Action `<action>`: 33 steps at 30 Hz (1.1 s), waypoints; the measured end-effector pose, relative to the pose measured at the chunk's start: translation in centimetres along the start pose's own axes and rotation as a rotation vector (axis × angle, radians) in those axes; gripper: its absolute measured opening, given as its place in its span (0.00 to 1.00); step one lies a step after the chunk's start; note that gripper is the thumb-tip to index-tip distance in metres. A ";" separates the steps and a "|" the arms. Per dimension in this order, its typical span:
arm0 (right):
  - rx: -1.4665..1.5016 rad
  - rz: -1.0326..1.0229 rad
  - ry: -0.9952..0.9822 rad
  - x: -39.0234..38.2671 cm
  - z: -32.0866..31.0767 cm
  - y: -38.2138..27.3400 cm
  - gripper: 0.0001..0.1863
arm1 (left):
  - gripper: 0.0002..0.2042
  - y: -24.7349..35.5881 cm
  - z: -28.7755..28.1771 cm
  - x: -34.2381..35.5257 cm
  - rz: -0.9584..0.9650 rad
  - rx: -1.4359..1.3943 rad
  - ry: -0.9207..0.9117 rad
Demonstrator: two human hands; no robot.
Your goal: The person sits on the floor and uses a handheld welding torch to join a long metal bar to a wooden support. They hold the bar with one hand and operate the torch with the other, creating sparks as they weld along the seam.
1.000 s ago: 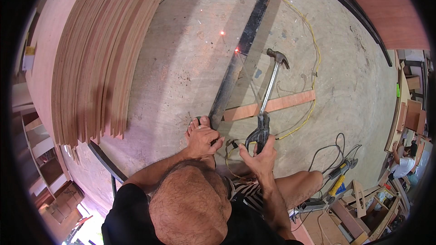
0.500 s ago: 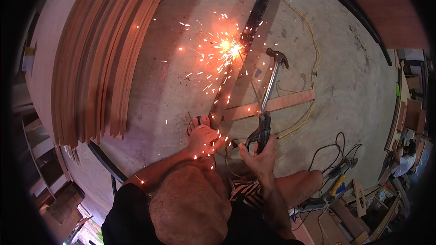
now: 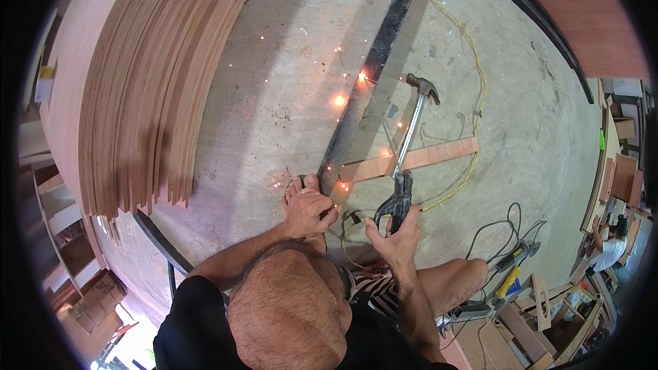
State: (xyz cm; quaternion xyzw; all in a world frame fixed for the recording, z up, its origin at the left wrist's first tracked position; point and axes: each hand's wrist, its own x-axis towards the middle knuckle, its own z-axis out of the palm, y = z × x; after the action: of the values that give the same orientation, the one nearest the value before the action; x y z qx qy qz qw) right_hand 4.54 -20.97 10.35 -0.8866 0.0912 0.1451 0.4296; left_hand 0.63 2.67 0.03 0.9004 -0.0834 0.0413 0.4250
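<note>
My right hand [image 3: 397,236] is closed around the black handle of a welding electrode holder [image 3: 395,205]. A thin rod [image 3: 386,127] reaches up from it toward a long dark metal bar [image 3: 393,24] on the floor. On the bar's edge a small orange spot [image 3: 362,77] glows near the rod's far end. My left hand [image 3: 308,214] rests with curled fingers against my foot [image 3: 301,183], beside the bar's near end; nothing shows in it. A claw hammer [image 3: 412,123] lies just past the holder, its handle end hidden behind it, crossing a flat wooden strip [image 3: 439,153].
Long wooden strips [image 3: 147,96] are stacked at left. A yellow cable [image 3: 473,48] curves over the concrete floor at right. Power tools [image 3: 510,264] with black cords lie near my right knee. Dark metal bars [image 3: 541,17] lie at far right, where another person [image 3: 610,247] sits.
The bright burst of sparks on the bar has died down to a small glow and a few scattered sparks. Both hands stay in nearly the same place.
</note>
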 end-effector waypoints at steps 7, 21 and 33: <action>-0.007 0.010 0.000 0.1 -0.1 -0.2 0.36 | 0.14 0.5 -0.4 0.2 -0.028 0.008 -0.056; 0.024 0.010 0.007 0.2 0.1 -0.2 0.36 | 0.14 0.2 -0.2 0.0 -0.007 0.026 -0.041; -0.015 0.004 -0.017 0.1 0.1 -0.6 0.36 | 0.13 0.5 -0.5 0.2 -0.012 0.030 -0.055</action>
State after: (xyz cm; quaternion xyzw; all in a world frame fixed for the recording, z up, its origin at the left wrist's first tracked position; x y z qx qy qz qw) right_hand 4.76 -20.54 10.68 -0.8885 0.0884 0.1541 0.4232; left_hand 0.78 2.72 0.72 0.9079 -0.0891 0.0152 0.4093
